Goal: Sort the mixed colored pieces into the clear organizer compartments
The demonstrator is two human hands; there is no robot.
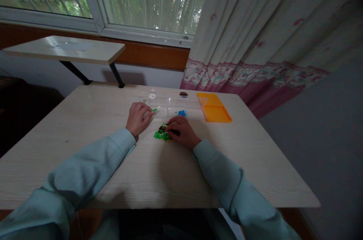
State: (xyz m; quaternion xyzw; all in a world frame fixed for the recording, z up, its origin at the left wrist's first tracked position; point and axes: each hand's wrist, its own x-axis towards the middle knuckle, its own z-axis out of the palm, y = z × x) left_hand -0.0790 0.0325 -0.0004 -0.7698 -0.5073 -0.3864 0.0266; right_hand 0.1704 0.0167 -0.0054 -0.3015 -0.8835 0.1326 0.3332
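Observation:
A small pile of green, dark brown and some yellow pieces [162, 134] lies on the table in front of me. My right hand [183, 132] is over the right side of this pile, with thumb and fingers drawn together in a pinch. What sits between those fingertips is too small and partly hidden. My left hand [138, 119] is closed at the left edge of a clear divided plastic box, its fingertips on a small green piece [154, 110]. Blue pieces [181, 112] form a little heap beyond my right hand, at the clear box [167, 102].
An orange tray-like lid [217, 108] lies at the right of the clear box. Behind them is a round hole [183, 94] in the wooden table [113, 172]. A raised shelf [85, 49] on black legs stands at the back left. A curtain [241, 50] hangs behind the table.

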